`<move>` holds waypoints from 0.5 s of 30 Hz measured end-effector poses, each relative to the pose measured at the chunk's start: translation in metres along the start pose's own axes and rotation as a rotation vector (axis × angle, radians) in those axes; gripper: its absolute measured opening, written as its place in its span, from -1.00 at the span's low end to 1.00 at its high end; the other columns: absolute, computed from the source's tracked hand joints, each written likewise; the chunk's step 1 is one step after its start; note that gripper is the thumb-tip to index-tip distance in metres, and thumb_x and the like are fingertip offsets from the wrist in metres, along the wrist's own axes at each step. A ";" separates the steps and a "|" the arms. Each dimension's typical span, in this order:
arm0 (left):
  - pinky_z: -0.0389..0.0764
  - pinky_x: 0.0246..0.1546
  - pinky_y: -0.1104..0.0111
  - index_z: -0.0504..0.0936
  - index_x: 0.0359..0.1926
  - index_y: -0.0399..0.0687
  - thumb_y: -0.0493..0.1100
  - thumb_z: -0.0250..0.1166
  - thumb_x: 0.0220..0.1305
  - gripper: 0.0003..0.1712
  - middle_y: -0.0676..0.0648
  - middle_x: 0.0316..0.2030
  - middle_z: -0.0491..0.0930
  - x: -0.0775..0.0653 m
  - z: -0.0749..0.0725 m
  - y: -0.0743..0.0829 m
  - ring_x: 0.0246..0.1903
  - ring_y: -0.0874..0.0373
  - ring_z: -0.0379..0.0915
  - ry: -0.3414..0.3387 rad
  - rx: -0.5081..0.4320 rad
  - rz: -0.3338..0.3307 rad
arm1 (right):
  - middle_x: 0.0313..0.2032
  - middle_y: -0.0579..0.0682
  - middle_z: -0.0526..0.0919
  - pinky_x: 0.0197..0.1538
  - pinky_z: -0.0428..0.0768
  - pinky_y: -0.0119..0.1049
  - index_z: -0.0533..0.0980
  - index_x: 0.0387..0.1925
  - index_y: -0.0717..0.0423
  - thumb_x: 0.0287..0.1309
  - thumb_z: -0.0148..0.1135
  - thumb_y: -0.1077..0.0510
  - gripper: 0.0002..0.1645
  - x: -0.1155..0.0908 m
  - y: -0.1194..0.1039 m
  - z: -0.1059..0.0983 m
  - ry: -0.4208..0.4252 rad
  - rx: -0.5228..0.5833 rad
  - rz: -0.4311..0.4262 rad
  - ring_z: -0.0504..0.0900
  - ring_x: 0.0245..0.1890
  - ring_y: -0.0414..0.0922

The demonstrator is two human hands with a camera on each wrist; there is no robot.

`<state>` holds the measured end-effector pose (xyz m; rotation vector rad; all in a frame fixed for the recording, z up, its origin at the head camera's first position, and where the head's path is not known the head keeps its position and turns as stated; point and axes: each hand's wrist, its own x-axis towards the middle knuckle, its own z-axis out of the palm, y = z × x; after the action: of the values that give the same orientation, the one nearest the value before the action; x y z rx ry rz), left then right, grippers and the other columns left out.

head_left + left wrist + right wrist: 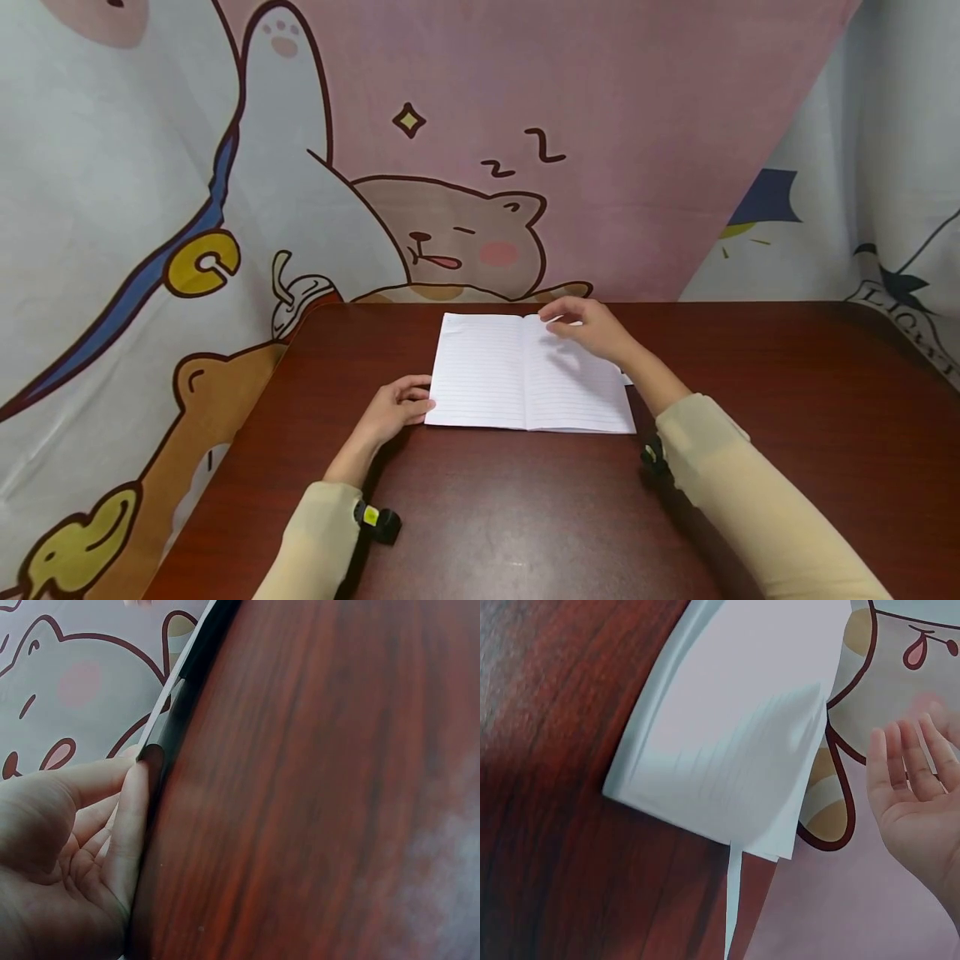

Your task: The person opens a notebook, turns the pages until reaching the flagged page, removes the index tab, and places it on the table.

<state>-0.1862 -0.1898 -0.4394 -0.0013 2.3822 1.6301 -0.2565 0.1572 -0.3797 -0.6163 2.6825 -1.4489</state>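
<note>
The notebook (pixel 480 392) lies open and flat on the surface (pixel 480 508), its ruled pages facing up and the fold running away from the person. Judging by its thin profile, I expect it to be light and flexible, with soft leaves that crease or tear if pulled sharply; its smooth paper may slide under a light push. Suitable grip points are the outer side edges, near a corner, with all layers taken together. A narrow pale ribbon (pixel 733 900) extends past the notebook's edge. The left hand (pixel 390 410) pinches the left edge near the near corner, thumb and finger closed on it. The right hand (pixel 596 329) is raised over the right page by the far end of the fold, apart from the paper; its fingers are relaxed and slightly bent, the thumb separated from them, nothing held. A cartoon-printed backdrop (pixel 637 125) hangs behind the surface.
</note>
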 end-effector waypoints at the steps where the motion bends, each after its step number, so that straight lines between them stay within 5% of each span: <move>1: 0.69 -0.11 0.36 0.50 0.28 -0.20 -0.28 0.29 0.34 -0.51 -0.25 -0.01 0.61 0.000 0.000 0.000 -0.21 0.24 0.60 -0.002 0.002 0.003 | 0.03 0.19 0.69 0.05 0.55 -0.30 0.60 0.04 0.25 0.31 0.24 0.21 -0.69 0.000 0.000 -0.001 0.005 -0.007 0.002 0.66 0.03 0.08; 15: 0.70 -0.12 0.34 0.51 0.26 -0.22 -0.30 0.30 0.32 -0.51 -0.24 -0.04 0.62 -0.001 0.000 0.000 -0.24 0.23 0.60 -0.005 -0.003 0.001 | 0.09 0.20 0.67 0.23 0.47 0.04 0.58 0.06 0.24 0.33 0.25 0.14 -0.65 -0.002 0.005 -0.012 0.069 -0.051 0.038 0.61 0.13 0.13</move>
<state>-0.1856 -0.1898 -0.4397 0.0036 2.3761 1.6329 -0.2586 0.1707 -0.3774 -0.5245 2.7756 -1.4222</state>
